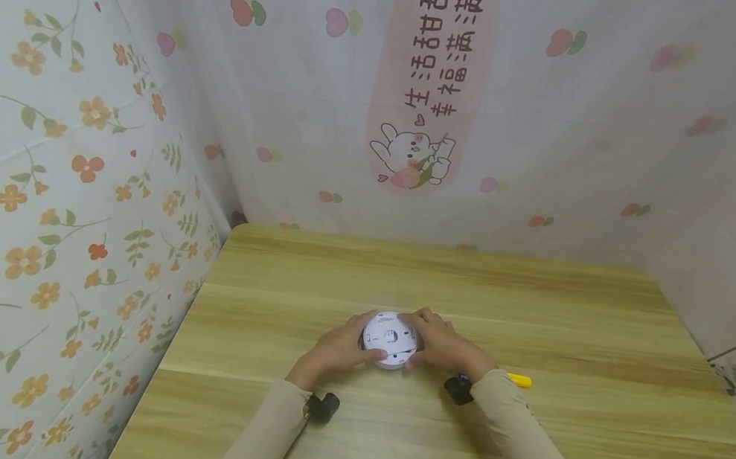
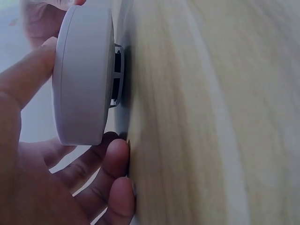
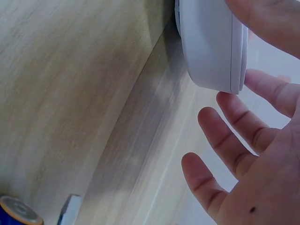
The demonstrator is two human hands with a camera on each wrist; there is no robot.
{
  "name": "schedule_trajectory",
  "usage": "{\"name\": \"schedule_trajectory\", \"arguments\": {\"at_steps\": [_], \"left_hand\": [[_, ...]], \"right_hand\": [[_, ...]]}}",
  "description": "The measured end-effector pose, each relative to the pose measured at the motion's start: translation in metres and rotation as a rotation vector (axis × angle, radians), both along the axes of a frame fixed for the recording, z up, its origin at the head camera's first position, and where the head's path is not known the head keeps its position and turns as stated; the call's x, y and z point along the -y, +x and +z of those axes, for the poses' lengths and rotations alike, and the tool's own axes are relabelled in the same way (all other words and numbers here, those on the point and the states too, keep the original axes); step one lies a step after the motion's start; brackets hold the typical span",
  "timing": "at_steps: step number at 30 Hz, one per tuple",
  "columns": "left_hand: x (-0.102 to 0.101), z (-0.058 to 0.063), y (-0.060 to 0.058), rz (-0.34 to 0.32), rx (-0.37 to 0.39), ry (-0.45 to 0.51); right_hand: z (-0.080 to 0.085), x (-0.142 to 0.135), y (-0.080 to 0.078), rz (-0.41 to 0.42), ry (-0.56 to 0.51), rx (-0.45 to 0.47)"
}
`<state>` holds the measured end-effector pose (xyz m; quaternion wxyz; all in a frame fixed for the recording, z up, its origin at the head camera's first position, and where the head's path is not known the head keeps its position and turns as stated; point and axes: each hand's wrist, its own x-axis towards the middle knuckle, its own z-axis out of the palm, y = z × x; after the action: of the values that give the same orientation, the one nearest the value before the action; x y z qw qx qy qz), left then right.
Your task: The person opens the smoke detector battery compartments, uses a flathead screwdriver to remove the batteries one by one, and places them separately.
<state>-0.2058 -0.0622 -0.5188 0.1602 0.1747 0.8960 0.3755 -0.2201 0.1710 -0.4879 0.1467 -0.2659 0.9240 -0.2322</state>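
Note:
A white round smoke detector (image 1: 383, 343) lies back side up between my two hands, in the middle of the table in the head view. My left hand (image 1: 342, 343) grips its left rim, thumb on the upper face and fingers at the side. From the right, my right hand (image 1: 442, 343) holds the opposite rim with thumb and index finger, its other fingers spread below. The left wrist view shows the smooth side wall of the detector (image 2: 84, 75) and a slotted dark part on its underside, close over the wood.
A wooden table (image 1: 252, 307) carries everything. By my right forearm lies a yellow handle (image 1: 519, 380), partly behind the sleeve. The right wrist view has a blue battery (image 3: 18, 213) and a grey flat piece (image 3: 70, 209) at its lower left. Patterned cloth hangs behind and left.

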Motion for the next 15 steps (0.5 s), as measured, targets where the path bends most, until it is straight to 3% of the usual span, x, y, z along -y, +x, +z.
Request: {"name": "schedule_trajectory", "arguments": {"at_steps": [15], "left_hand": [[0.0018,-0.0013,-0.0018,0.014,0.0,0.022]], "right_hand": [[-0.0074,0.0007,-0.0008,-0.026,-0.026,-0.062]]}}
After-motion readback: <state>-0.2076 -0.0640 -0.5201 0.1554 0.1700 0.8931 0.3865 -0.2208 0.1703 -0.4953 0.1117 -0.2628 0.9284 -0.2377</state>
